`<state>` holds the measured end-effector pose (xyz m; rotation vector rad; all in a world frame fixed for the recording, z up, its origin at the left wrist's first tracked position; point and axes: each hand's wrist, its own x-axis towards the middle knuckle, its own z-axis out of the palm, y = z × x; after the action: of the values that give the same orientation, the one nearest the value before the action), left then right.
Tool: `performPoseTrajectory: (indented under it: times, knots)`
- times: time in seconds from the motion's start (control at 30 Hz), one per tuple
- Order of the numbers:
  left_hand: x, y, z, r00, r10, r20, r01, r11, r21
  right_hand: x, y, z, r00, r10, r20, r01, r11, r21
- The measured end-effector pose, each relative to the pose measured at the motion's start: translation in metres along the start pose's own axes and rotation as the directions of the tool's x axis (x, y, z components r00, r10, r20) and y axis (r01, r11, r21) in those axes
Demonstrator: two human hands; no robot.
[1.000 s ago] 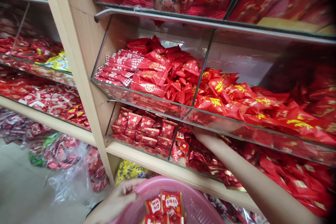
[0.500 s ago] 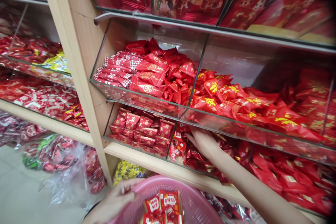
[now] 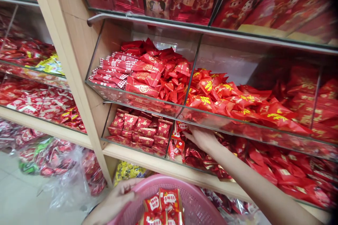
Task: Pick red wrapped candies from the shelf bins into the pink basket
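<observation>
My left hand is closed on the rim of a pink plastic basket at the bottom of the view. Several red candy packets with white labels and gold edges lie inside it. My right hand reaches under a glass-fronted shelf into a lower compartment. Its fingers, partly hidden, are closed at a red-and-white candy packet. Below that hand lie more red-and-white packets and shiny dark red sweets.
Left of my right hand, a glass divider borders a compartment of dark red packets. Above is a glass shelf front with red sweets behind it. A wooden upright stands at left; plastic bags of sweets lie on the floor.
The red-and-white packet at my right fingertips has risen a little, and that hand has shifted slightly. My left hand and the basket stay put. The shelves have slid slightly left in view.
</observation>
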<state>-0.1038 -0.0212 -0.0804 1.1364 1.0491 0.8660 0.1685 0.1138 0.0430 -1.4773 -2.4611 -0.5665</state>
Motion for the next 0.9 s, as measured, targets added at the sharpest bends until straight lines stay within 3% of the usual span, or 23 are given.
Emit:
performPoseTrajectory:
  times: [0.17,0.3,0.37,0.43,0.47,0.53,0.6,0.7,0.77,0.9]
  knots:
    - [0.000,0.000,0.000,1.000,-0.011,0.012,0.011,1.000,0.005,-0.009,-0.009,-0.015,0.998,-0.057,-0.001,0.057,0.996,-0.063]
    - [0.002,0.000,0.001,0.998,0.006,0.067,-0.005,1.000,-0.015,-0.034,-0.020,-0.027,0.975,-0.187,-0.117,0.172,0.977,-0.128]
    - [0.003,0.000,0.001,0.997,0.016,0.079,-0.015,1.000,-0.018,-0.058,-0.031,-0.031,0.964,-0.197,-0.180,0.194,0.980,-0.035]
    - [0.003,-0.001,0.000,0.996,0.022,0.088,-0.020,1.000,-0.021,-0.088,-0.046,-0.029,0.966,-0.125,-0.227,0.176,0.960,0.217]
    - [0.002,-0.001,0.001,0.995,0.019,0.096,-0.017,1.000,-0.021,-0.103,-0.055,-0.026,0.980,-0.062,-0.188,0.133,0.908,0.397]
    - [0.002,0.001,0.001,0.995,0.012,0.103,-0.010,1.000,-0.020,-0.129,-0.075,-0.017,0.992,0.119,0.033,-0.107,0.695,0.711]
    - [0.001,0.002,0.002,0.993,0.013,0.113,-0.010,0.999,-0.030,-0.145,-0.095,-0.005,0.936,0.208,0.283,-0.346,0.409,0.845]
    - [0.001,0.003,0.003,0.993,0.028,0.118,-0.023,0.999,-0.044,-0.149,-0.116,0.010,0.832,0.172,0.527,-0.532,-0.022,0.846]
    - [0.001,0.003,0.004,0.992,0.032,0.119,-0.026,0.998,-0.051,-0.144,-0.124,0.017,0.787,0.119,0.605,-0.573,-0.221,0.789]
    - [-0.001,0.005,0.005,0.989,0.046,0.143,-0.033,0.996,-0.088,-0.131,-0.131,0.024,0.627,0.048,0.777,-0.719,-0.349,0.601]
